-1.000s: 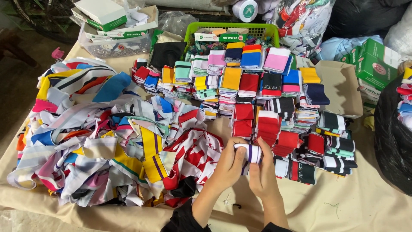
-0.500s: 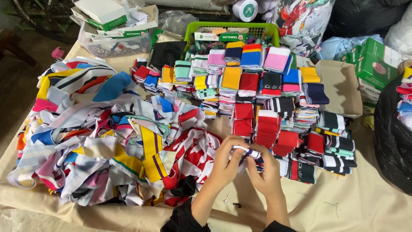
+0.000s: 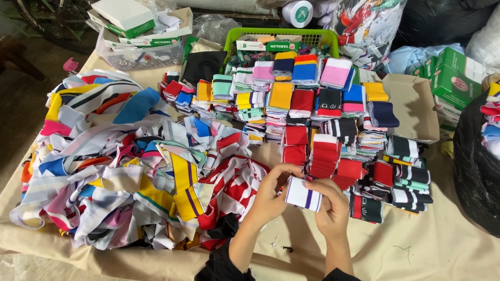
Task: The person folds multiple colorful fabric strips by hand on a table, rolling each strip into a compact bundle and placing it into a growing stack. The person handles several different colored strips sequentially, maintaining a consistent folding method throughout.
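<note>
Both of my hands hold one folded white fabric band with a purple stripe (image 3: 303, 194) just above the tan cloth. My left hand (image 3: 271, 193) grips its left end, thumb on top. My right hand (image 3: 332, 207) pinches its right end. Right behind the band stand stacks of folded red bands (image 3: 325, 154). To the left of my left hand lies a big loose heap of unfolded striped fabric strips (image 3: 130, 166) in many colours.
Rows of folded band stacks (image 3: 291, 99) fill the middle and right. A green plastic basket (image 3: 281, 37) stands at the back, a clear tub with boxes (image 3: 138, 49) at back left, green boxes (image 3: 452, 78) and a black bag (image 3: 476, 161) at right.
The white band has been raised a little and spread flat between my hands. The fingers have shifted to its two ends.
</note>
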